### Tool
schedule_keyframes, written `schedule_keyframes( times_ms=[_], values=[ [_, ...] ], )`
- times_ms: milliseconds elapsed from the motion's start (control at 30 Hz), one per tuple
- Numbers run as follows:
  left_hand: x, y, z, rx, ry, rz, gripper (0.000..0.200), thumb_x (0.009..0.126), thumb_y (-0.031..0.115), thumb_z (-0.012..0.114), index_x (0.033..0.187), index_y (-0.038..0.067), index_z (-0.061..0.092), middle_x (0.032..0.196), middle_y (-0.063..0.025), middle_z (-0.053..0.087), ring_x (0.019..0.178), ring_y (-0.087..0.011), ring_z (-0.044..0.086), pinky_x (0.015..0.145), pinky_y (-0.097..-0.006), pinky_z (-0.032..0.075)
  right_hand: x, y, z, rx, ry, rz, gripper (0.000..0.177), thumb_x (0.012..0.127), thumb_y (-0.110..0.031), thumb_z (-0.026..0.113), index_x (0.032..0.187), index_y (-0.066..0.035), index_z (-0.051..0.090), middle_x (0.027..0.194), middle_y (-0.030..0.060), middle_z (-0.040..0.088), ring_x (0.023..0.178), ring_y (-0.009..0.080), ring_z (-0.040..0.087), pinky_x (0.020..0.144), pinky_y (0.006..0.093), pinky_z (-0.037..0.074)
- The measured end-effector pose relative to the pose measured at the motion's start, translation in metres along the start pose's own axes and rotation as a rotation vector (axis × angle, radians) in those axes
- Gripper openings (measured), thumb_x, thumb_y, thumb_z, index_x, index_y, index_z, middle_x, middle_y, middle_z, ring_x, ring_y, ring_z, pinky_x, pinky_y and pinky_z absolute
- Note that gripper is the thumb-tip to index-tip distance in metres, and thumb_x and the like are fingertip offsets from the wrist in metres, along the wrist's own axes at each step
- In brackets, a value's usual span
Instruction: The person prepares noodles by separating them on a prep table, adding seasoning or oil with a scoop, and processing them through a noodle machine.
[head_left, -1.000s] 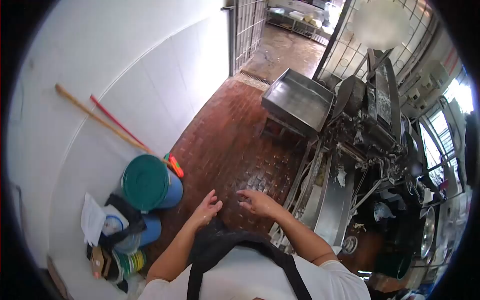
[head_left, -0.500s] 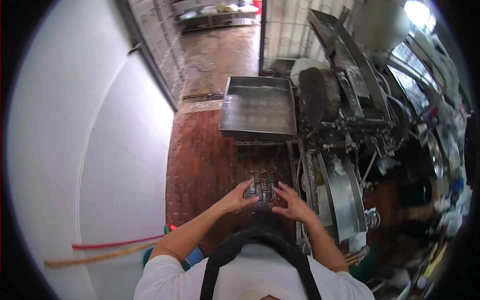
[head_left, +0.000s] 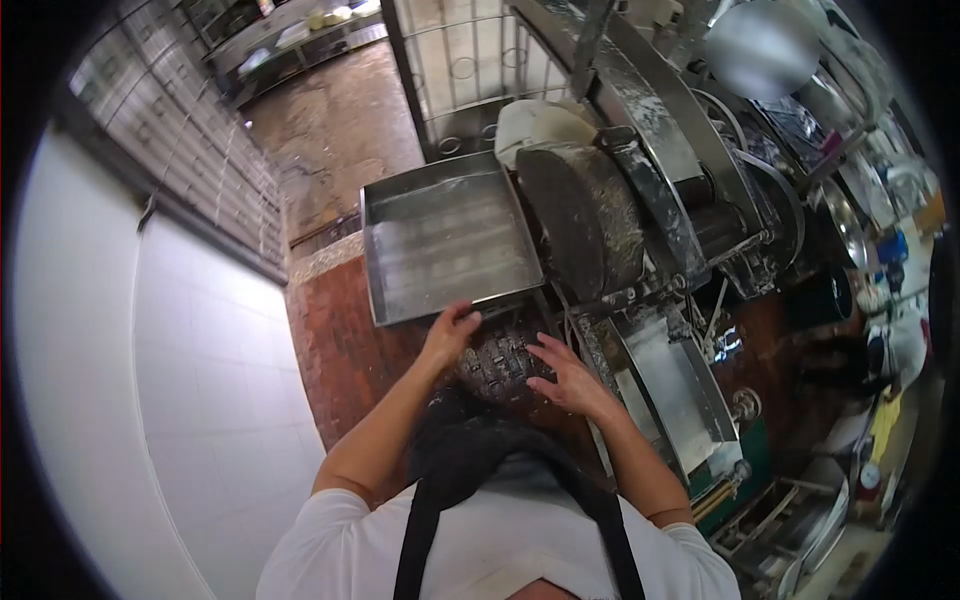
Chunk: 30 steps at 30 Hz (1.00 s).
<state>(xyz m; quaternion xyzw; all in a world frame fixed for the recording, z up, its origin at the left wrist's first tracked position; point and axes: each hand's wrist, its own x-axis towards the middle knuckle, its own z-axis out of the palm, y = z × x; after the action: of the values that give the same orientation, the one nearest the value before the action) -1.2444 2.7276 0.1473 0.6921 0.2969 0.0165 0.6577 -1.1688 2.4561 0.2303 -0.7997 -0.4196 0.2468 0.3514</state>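
Observation:
A large square metal tray (head_left: 450, 240) with low walls lies in front of me, level with the big machine's side. My left hand (head_left: 450, 335) reaches up to its near edge, fingertips right at the rim, thumb and fingers apart. Lower and to the right, my right hand (head_left: 572, 380) hangs over the brick floor with fingers spread and nothing in it. It is nearest to the machine's frame. A dark, flour-dusted round wheel (head_left: 565, 220) stands just right of the tray.
The machine (head_left: 690, 190), with a sloping metal chute, fills the right side. Below it sits a long metal trough (head_left: 670, 380). A white wall (head_left: 220, 380) runs along my left, with a barred gate (head_left: 180, 150) beyond it. Past the doorway is a counter (head_left: 300, 50).
My view has turned right and come closer to the tray and machine. My left hand has risen to the tray's near edge; my right hand stays spread.

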Motion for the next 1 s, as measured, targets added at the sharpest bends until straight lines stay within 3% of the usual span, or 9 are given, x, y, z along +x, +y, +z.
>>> schedule_keyframes(
  times_ms=[233,300,367,433,633,667,800,900,1000],
  values=[
    [0.299,0.062,-0.002,-0.01,-0.113,-0.031,0.055,0.088,0.026,0.072,0.135,0.006,0.052,0.114,-0.0087,0.059,0.1,-0.0166,0.057,0.08,-0.0373,0.052,0.048,0.023,0.008,0.086,0.146,0.372,0.057,0.091,-0.027,0.069,0.141,-0.006,0.05,0.15,0.0211,0.041,0.139,0.0372,0.04,0.114,0.0418,0.035],
    [0.439,0.048,0.008,0.369,-0.023,0.127,0.067,0.083,0.029,0.076,0.137,0.001,0.048,0.121,-0.0155,0.06,0.109,-0.0239,0.06,0.086,-0.0383,0.052,0.059,0.021,0.006,0.113,0.195,0.485,0.057,0.091,-0.027,0.068,0.14,-0.006,0.05,0.149,0.0206,0.043,0.138,0.037,0.041,0.114,0.0414,0.035],
    [0.438,0.156,0.021,0.412,0.029,0.215,0.08,0.078,0.033,0.08,0.14,-0.003,0.043,0.131,-0.0245,0.058,0.121,-0.0345,0.057,0.096,-0.0382,0.049,0.073,0.009,0.002,0.145,0.243,0.572,0.056,0.092,-0.027,0.068,0.14,-0.005,0.05,0.147,0.0202,0.045,0.137,0.0371,0.042,0.114,0.0412,0.036],
    [0.551,0.131,0.036,0.397,0.227,0.489,0.082,0.07,0.034,0.085,0.137,0.002,0.05,0.127,-0.0285,0.06,0.118,-0.0405,0.059,0.098,-0.0424,0.048,0.082,0.012,0.008,0.135,0.29,0.627,0.055,0.092,-0.028,0.068,0.14,-0.007,0.051,0.145,0.0197,0.048,0.135,0.0376,0.045,0.112,0.0413,0.038],
    [0.656,0.115,0.061,0.744,-0.22,0.359,0.064,0.076,0.036,0.079,0.128,0.005,0.06,0.121,-0.0247,0.065,0.114,-0.0378,0.062,0.099,-0.0441,0.048,0.114,-0.011,-0.001,0.186,0.31,0.834,0.053,0.094,-0.03,0.066,0.14,-0.01,0.051,0.14,0.0221,0.052,0.13,0.0394,0.048,0.108,0.0431,0.041],
    [0.664,0.113,0.07,0.916,-0.164,0.474,0.048,0.083,0.041,0.069,0.114,0.004,0.069,0.115,-0.0225,0.068,0.11,-0.036,0.065,0.096,-0.0463,0.048,0.117,-0.015,0.0,0.185,0.287,0.873,0.053,0.094,-0.031,0.065,0.141,-0.01,0.051,0.138,0.0228,0.053,0.129,0.0401,0.049,0.107,0.0436,0.042],
    [0.651,0.201,0.061,0.629,-0.226,0.307,0.043,0.088,0.037,0.063,0.089,-0.005,0.071,0.087,-0.0243,0.071,0.084,-0.0371,0.07,0.077,-0.0473,0.052,0.13,-0.025,-0.004,0.161,0.251,0.944,0.053,0.096,-0.035,0.062,0.142,-0.012,0.05,0.135,0.0246,0.056,0.124,0.0425,0.053,0.104,0.0455,0.044],
    [0.63,0.253,0.046,-0.408,-0.356,0.004,0.033,0.093,0.02,0.057,0.105,-0.01,0.064,0.094,-0.0194,0.069,0.078,-0.0314,0.069,0.068,-0.0456,0.056,0.138,-0.026,-0.008,0.193,0.263,0.949,0.055,0.096,-0.037,0.061,0.143,-0.013,0.048,0.135,0.0247,0.056,0.124,0.0428,0.053,0.104,0.0461,0.044],
    [0.623,0.282,0.027,-0.664,-0.316,-0.062,0.031,0.097,0.015,0.051,0.112,-0.01,0.061,0.103,-0.0208,0.069,0.089,-0.0337,0.07,0.078,-0.045,0.059,0.148,-0.028,-0.01,0.16,0.301,0.919,0.056,0.096,-0.037,0.062,0.144,-0.012,0.047,0.135,0.0246,0.056,0.124,0.043,0.053,0.104,0.0466,0.044]
  ],
)
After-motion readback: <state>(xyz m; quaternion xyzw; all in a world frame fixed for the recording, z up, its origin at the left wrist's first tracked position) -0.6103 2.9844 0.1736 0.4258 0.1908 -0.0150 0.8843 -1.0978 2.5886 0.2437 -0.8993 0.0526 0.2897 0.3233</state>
